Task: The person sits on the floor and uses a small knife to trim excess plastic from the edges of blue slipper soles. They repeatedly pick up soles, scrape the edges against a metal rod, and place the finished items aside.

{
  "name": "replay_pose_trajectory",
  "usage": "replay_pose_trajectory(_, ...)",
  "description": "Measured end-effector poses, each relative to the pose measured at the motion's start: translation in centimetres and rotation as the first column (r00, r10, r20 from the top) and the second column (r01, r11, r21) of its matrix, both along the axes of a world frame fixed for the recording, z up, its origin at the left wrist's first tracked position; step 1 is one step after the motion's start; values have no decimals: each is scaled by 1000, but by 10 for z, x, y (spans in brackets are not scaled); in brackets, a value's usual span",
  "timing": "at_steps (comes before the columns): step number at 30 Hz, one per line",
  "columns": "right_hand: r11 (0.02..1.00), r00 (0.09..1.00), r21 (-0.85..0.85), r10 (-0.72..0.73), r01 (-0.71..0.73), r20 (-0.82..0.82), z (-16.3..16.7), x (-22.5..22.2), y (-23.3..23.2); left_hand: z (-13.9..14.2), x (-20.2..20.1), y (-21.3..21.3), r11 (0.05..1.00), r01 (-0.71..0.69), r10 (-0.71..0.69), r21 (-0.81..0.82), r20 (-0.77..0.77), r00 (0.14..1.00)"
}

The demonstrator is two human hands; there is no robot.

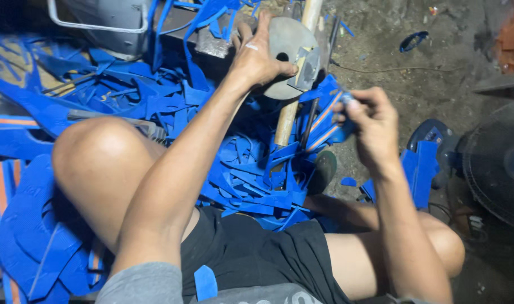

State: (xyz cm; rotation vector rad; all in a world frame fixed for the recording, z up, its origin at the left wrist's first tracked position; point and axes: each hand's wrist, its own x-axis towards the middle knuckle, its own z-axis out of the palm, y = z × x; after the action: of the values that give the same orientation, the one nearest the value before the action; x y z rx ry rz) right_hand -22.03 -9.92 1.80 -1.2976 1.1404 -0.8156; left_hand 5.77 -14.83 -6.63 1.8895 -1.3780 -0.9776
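Nearest the camera: grey shirt hem [150,284] and black shorts [257,253], with a small blue offcut [205,281] lying on the shorts. Bare left knee [96,157] raised at the left, right knee [445,242] low at the right.

Between the legs, on the floor [392,50]: a deep heap of blue scraps [251,180], strips and curved cut-offs, some edged in orange.

A little farther, to the right: right hand [369,126], fingers [352,110] pinched together on a small blue piece [342,132], held above the edge of the heap. Just beside it, a blue strip with orange stripes [323,118].

Farther on, at centre: left hand [257,56] laid flat over a round grey metal block [288,53] with a dark hole in it, fingers spread apart and pressing on its top, thumb along its near edge. Hammer [302,70] lying across the block, metal head just beside the thumb, pale wooden handle [285,121] running down into the scraps.

Farthest: grey plastic container [108,25] at upper left, a dark fan grille [496,163] at the right edge, a blue loop [413,40] alone on the bare dirt floor.
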Motion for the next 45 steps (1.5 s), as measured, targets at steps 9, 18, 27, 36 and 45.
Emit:
replay_pose_trajectory(9, 989, 990, -71, -128, 131, 51, 60, -76, 40, -17, 3, 62, 971, -229, 136, -66, -634, 761)
replay_pose_trajectory(18, 978, 992, -192, -58, 79, 112, 79, -104, 59, 2, -54, 200, 845, -472, 515, 252, -624, 588)
replay_pose_trajectory(27, 943, 997, -330, -58, 40, -43, 82, -119, 76, -80, -104, 167, 998, 62, -40, -27, 497, 867)
replay_pose_trajectory(36, 960, 986, -251, -150, 126, -77, 89, -107, 65, -92, -94, 157, 951, 110, 106, -288, 641, 760)
replay_pose_trajectory(45, 946, 988, -318, -98, 56, -117, 76, -84, 51, -109, -68, 179, 706, -615, 505, 351, 358, 785)
